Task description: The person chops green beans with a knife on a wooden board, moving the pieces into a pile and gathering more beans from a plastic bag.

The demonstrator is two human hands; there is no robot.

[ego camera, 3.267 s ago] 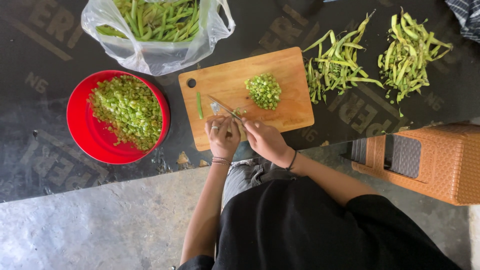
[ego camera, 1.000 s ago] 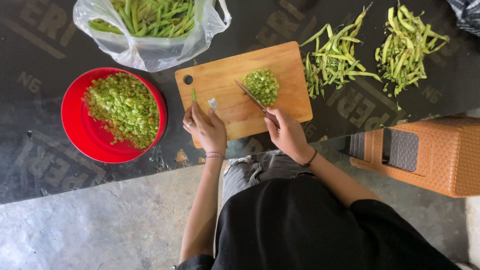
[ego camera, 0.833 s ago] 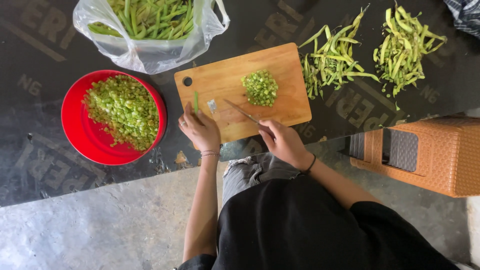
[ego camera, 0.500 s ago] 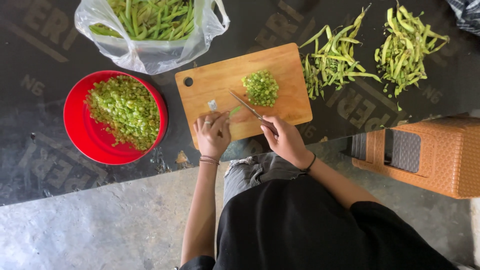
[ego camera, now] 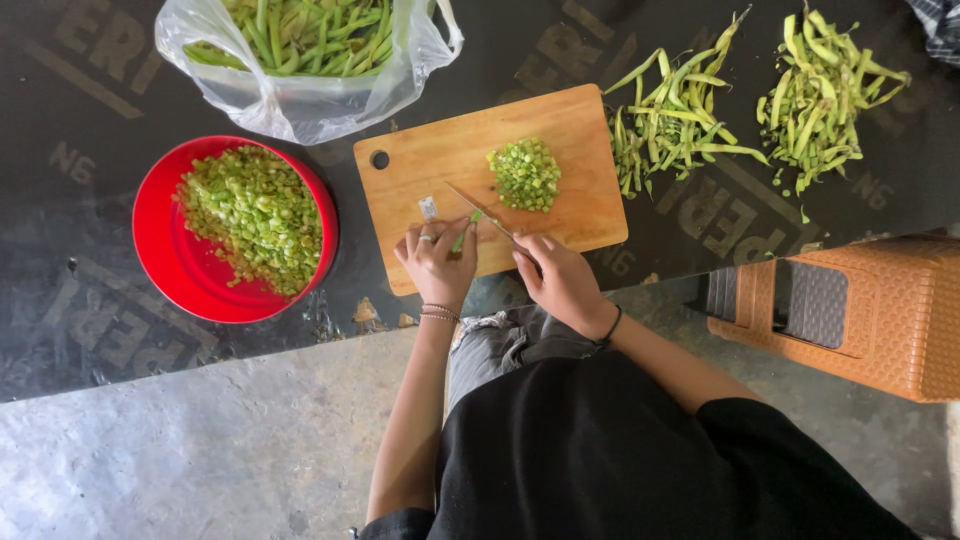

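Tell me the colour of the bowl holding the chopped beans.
The bowl is bright red, plain, seen clearly in the head view.

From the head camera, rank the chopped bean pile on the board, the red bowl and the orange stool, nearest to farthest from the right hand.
From the right hand:
1. Chopped bean pile, just above on the board.
2. Orange stool, off to its right.
3. Red bowl, far left, beyond the left hand.

We record bright, even daylight over the whole view. Shadows are soft and short: a faint one lies under the red bowl [ego camera: 235, 235], another beside the cutting board [ego camera: 490, 185]. The plastic bag [ego camera: 300, 60] shows white glare patches. Focus is sharp at centre; we note slight softness and mild bending toward the corners. No motion blur seen.
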